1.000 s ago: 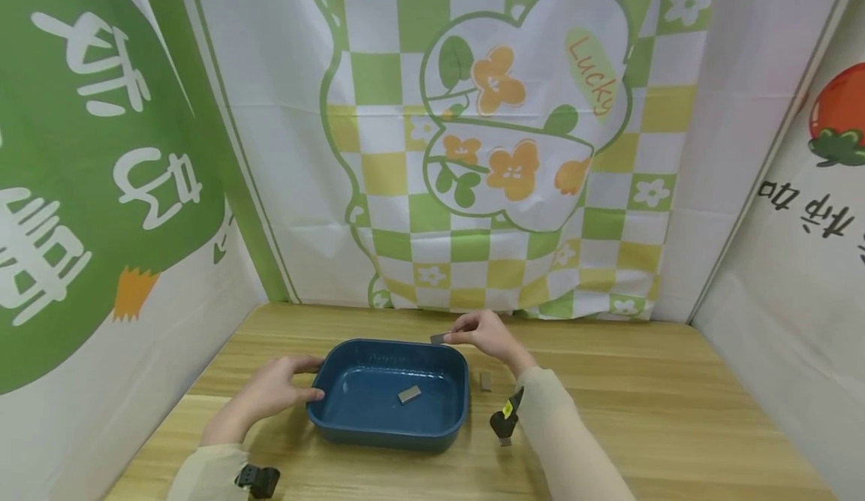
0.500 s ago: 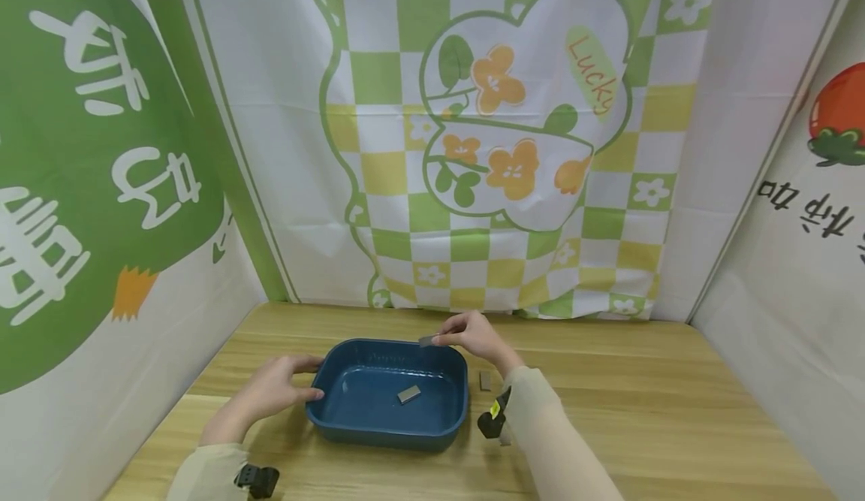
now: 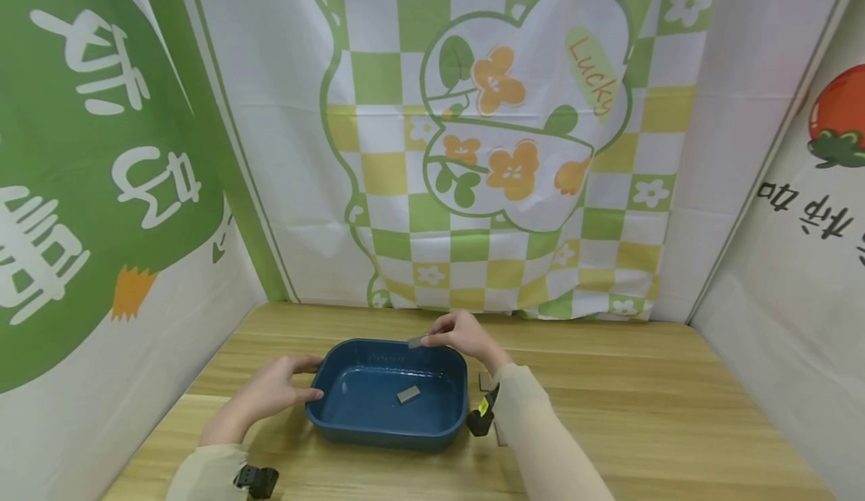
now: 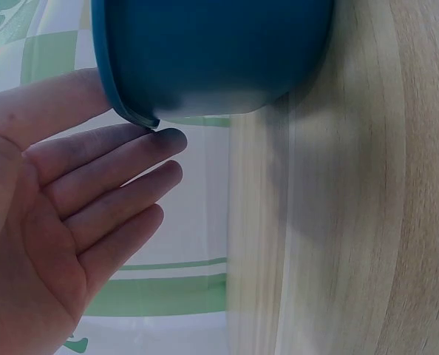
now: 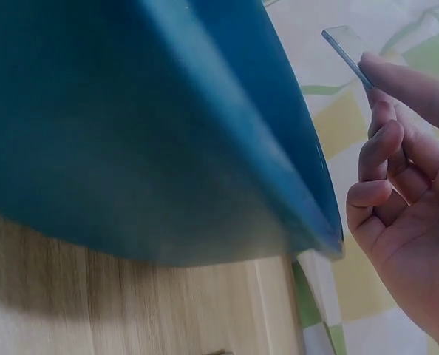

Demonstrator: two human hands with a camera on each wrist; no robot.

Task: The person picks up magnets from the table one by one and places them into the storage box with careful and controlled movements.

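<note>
A deep blue rectangular basin (image 3: 358, 433) stands on the wooden table. My right hand (image 3: 466, 338) pinches a small flat grey rectangular block (image 3: 416, 342) between thumb and fingertips, over the basin's far rim. In the right wrist view that block (image 5: 346, 52) juts from the fingertips, thin and shiny-edged. Another grey block (image 3: 408, 394) lies on the basin floor. At the basin's left end rests my left hand (image 3: 273, 388), thumb and a fingertip touching the rim. Its fingers (image 4: 123, 164) are straight in the left wrist view.
Right of the basin, one grey block (image 3: 483, 382) lies on the table (image 3: 642, 396), partly behind the right sleeve. Another grey piece (image 3: 501, 435) shows beside the wrist camera (image 3: 481, 418). A checkered curtain (image 3: 473, 245) hangs behind the table, with printed cloth on both sides.
My right hand has moved left along the basin's far rim, carrying the pinched block. The left hand and the basin have stayed in place.
</note>
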